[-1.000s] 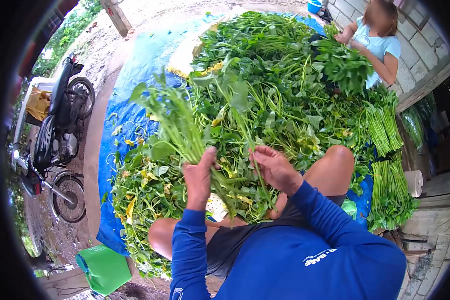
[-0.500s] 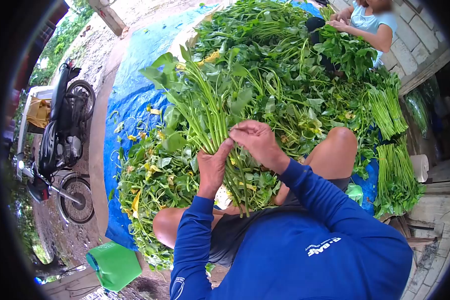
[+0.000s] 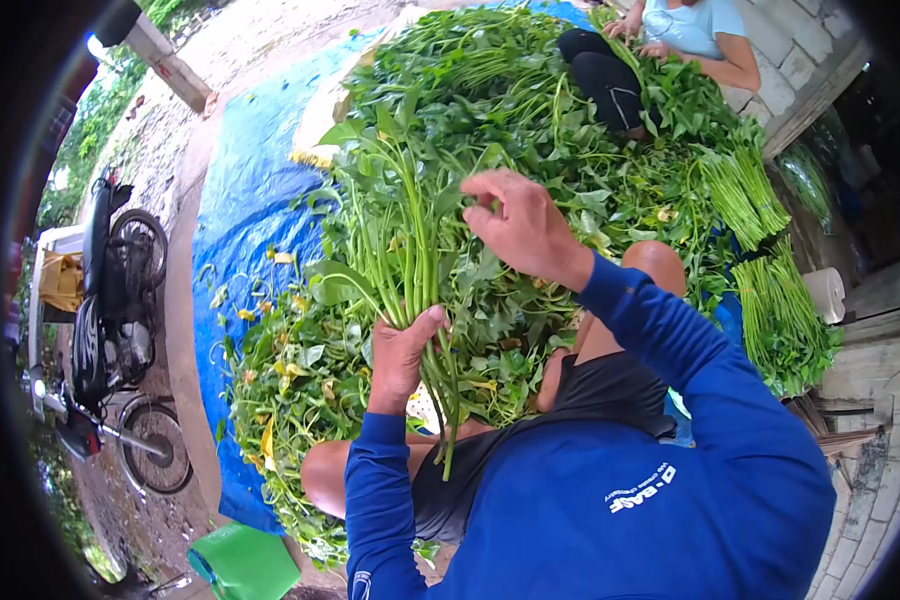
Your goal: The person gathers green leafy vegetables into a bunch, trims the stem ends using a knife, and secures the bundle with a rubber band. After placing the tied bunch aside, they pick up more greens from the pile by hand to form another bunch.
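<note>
My left hand (image 3: 400,358) is wrapped round a bunch of leafy greens (image 3: 410,250), thumb across the stems. The leafy tops point away from me, and the cut ends hang below the fist toward my lap. To the right of the bunch, my right hand (image 3: 530,228) is raised with its fingers bent and a little apart; nothing shows in them. Beneath and beyond both hands spreads a large heap of loose greens (image 3: 490,90), with yellowed leaves among it near my left knee.
A blue tarp (image 3: 255,200) lies under the heap. Tied bundles of greens (image 3: 785,310) are at the right, beside a white roll (image 3: 825,292). Another person (image 3: 705,40) sits at the upper right handling stems. A green container (image 3: 245,562) stands lower left; a motorcycle (image 3: 120,320) is further left.
My right hand has come away from the stems, moving up and right, its pinch loosened. The bunch stays in my left hand and stands more upright. The view has shifted slightly.
</note>
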Demonstrator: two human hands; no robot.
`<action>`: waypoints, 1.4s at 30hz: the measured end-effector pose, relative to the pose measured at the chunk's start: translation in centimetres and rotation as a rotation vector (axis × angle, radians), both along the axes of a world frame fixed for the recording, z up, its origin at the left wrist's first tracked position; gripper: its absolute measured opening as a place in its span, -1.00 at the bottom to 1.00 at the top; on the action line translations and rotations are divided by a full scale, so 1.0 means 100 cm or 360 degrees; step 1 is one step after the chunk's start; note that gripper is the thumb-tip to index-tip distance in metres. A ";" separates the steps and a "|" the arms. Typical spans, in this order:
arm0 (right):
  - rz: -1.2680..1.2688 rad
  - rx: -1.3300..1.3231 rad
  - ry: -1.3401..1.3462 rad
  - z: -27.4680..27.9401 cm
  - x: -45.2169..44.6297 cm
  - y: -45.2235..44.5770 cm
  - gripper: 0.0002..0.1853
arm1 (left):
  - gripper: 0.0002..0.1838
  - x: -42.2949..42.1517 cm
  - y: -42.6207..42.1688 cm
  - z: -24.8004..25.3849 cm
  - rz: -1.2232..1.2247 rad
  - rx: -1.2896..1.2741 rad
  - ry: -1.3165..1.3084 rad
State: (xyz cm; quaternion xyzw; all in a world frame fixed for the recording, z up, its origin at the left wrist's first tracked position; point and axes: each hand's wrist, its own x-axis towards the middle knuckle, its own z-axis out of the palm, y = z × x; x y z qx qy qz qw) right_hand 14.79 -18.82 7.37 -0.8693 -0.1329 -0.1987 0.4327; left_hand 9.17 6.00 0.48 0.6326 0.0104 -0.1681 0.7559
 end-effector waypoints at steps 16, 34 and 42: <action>0.0545 -0.0142 0.1600 0.008 0.037 -0.052 -0.65 | -0.69 -0.007 0.018 0.003 -0.0304 -0.0166 0.0090; 0.1265 -0.1077 -0.0531 0.021 -0.059 0.001 -0.30 | -0.62 -0.004 -0.001 0.004 -0.0581 0.0295 -0.0076; 0.1123 -0.1283 -0.0244 -0.017 -0.020 0.006 -0.87 | -0.31 -0.006 0.006 0.019 -0.0896 0.0220 0.0257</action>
